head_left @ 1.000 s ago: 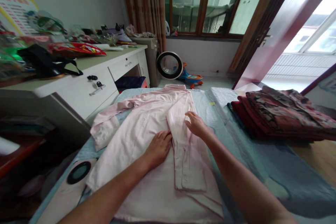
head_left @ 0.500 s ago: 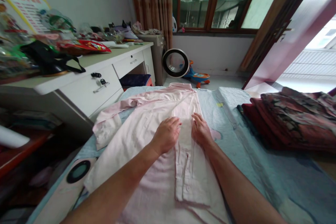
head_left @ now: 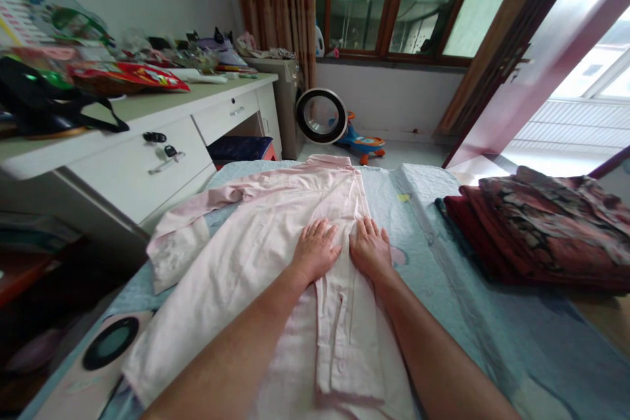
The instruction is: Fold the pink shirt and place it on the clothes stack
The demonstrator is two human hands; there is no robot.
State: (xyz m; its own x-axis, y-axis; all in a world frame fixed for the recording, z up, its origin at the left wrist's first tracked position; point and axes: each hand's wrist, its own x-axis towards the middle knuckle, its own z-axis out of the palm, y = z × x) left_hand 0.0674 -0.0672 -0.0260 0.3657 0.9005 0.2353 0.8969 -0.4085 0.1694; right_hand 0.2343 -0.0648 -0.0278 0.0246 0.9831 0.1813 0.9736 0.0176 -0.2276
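A pale pink shirt [head_left: 256, 236] lies spread on a light blue bed cover [head_left: 418, 315], its collar at the far end. One sleeve stretches out to the left; the other is folded over the body, with its buttoned cuff [head_left: 347, 367] pointing toward me. My left hand [head_left: 317, 249] rests flat on the shirt along the left side of the folded sleeve, fingers stretched out. On the sleeve's right side, near the shirt's folded edge, my right hand [head_left: 370, 246] also lies flat with the fingers extended. Neither hand grips the cloth.
A stack of folded dark red and patterned fabric [head_left: 546, 223] sits on the right. Along the left stands a white desk [head_left: 142, 170] loaded with bags and small items. Beyond the bed are a washing machine's open round door [head_left: 321, 116] and a blue ride-on toy [head_left: 361, 141].
Both hands have flattened onto the shirt, fingers now spread on the cloth where they were curled and slightly raised. The view has shifted a little to the right.
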